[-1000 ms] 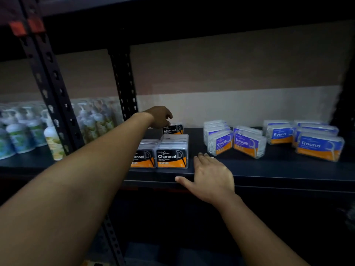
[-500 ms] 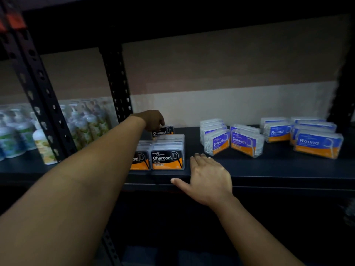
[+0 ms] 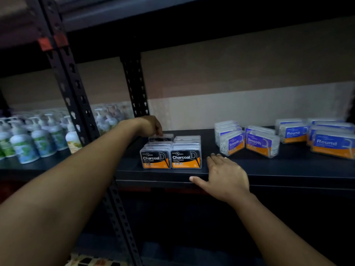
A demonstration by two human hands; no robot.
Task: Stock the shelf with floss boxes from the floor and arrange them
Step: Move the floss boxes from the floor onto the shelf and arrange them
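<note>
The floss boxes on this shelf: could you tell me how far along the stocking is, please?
Done: two Charcoal rows stand squared at the shelf front. In hand: the left hand is setting a Charcoal box at the back of the left row, while the right hand rests flat on the shelf edge. Left: the Smooth boxes and Round boxes sit angled and unaligned. The floor stock is out of view.

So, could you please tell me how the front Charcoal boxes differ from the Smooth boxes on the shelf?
The Charcoal boxes carry black labels; the Smooth boxes carry blue ones. The Charcoal pair stands square to the shelf edge, touching side by side; the Smooth boxes sit angled and apart. The left hand works behind the Charcoal rows; no hand is at the Smooth ones. Both are clear with orange bands.
</note>
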